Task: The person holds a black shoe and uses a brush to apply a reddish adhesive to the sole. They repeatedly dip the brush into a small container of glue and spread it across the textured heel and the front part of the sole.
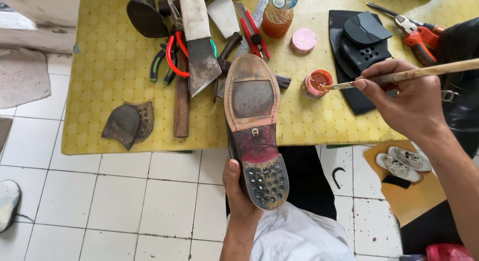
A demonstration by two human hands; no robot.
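Observation:
My left hand [238, 191] grips a dark shoe [255, 126] from the side and underneath, sole turned up, its toe resting on the yellow table [110, 66]. The sole is brown leather with a grey patch at the front, a red waist and a studded rubber heel. My right hand [409, 99] holds a long wooden brush [399, 76] whose tip dips into a small pink jar of orange-brown glue [316, 83] on the table right of the shoe.
Pliers, scissors, a broad knife [199, 46], worn heel pieces [128, 122], a bottle [278, 11], a pink lid [304, 40] and black rubber soles [360, 46] lie on the table. Below is white tiled floor, with small shoes [403, 161] on a board at right.

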